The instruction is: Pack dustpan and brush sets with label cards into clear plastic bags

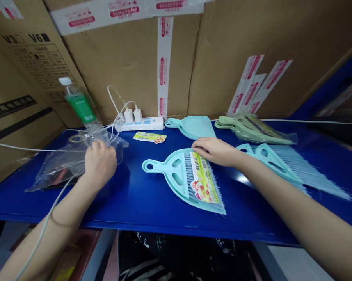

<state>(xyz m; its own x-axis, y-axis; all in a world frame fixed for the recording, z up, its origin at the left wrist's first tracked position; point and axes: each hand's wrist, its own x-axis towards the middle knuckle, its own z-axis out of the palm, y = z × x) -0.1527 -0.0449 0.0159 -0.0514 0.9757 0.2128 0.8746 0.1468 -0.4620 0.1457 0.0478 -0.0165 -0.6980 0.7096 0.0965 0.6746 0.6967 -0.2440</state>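
Turquoise dustpan-and-brush set [185,177] is laid between the middle of the blue worktop [129,210] and its front edge, handle pointing left. The far end of its yellow-green label [205,177] is touched by the right hand [214,150]; whether anything is pinched there cannot be told. Toward the left edge, a clear plastic bag [56,164] is grasped in the curled left hand [100,162]. Near the back edge, a turquoise dustpan [198,127] and a bagged green set [252,129] are placed.
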